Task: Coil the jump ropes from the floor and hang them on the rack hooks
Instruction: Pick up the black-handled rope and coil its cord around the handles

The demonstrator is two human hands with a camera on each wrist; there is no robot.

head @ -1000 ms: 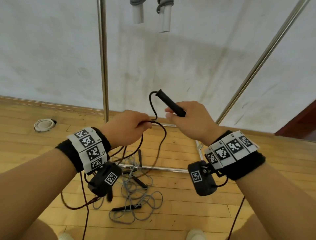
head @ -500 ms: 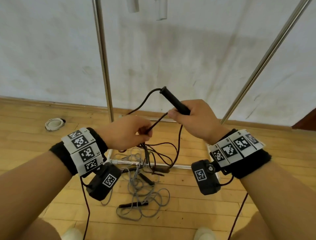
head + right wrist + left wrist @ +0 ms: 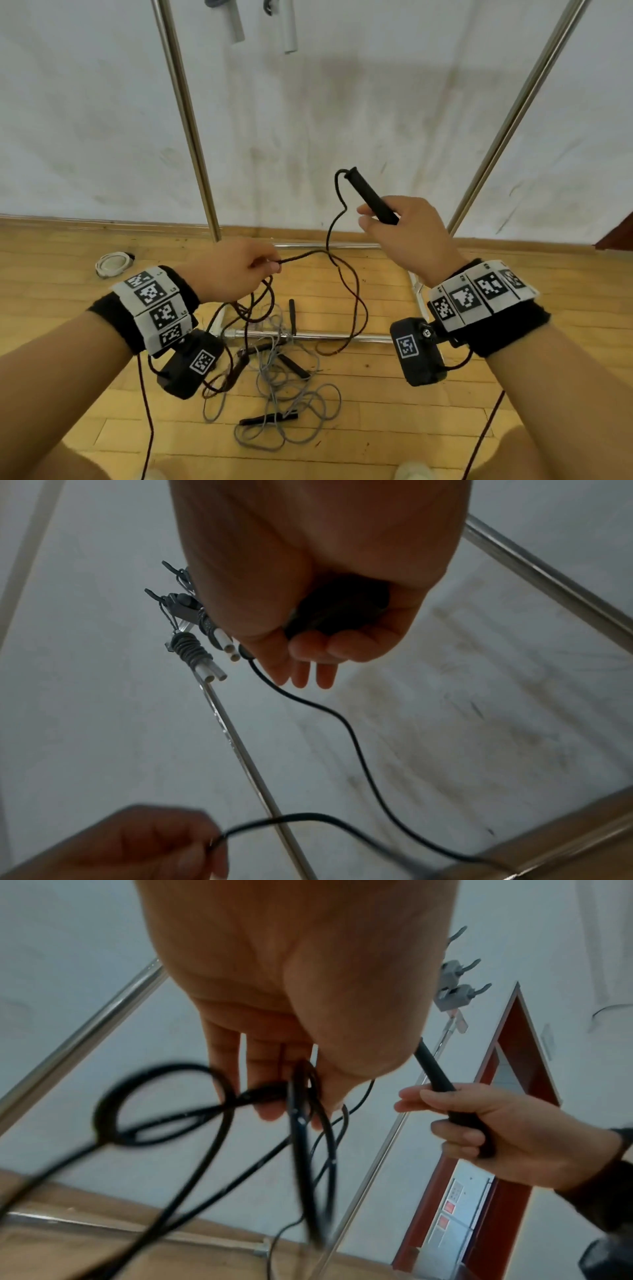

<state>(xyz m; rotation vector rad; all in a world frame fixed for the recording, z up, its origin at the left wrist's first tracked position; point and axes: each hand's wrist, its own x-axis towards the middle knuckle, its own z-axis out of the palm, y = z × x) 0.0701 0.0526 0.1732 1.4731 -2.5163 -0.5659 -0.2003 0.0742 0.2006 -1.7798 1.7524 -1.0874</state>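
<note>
Hands part wider now: right hand (image 3: 407, 236) fingers curl round the handle (image 3: 371, 200) mid-frame, left hand (image 3: 229, 270) pinches the black rope (image 3: 346, 274). Trailing loops dangle over the floor ropes (image 3: 291, 407); they may snag.

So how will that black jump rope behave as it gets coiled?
Likely floppy: the black rope sags in loose curves between the left hand and right hand. Its handle looks stiff. It may snag the grey rope.
</note>
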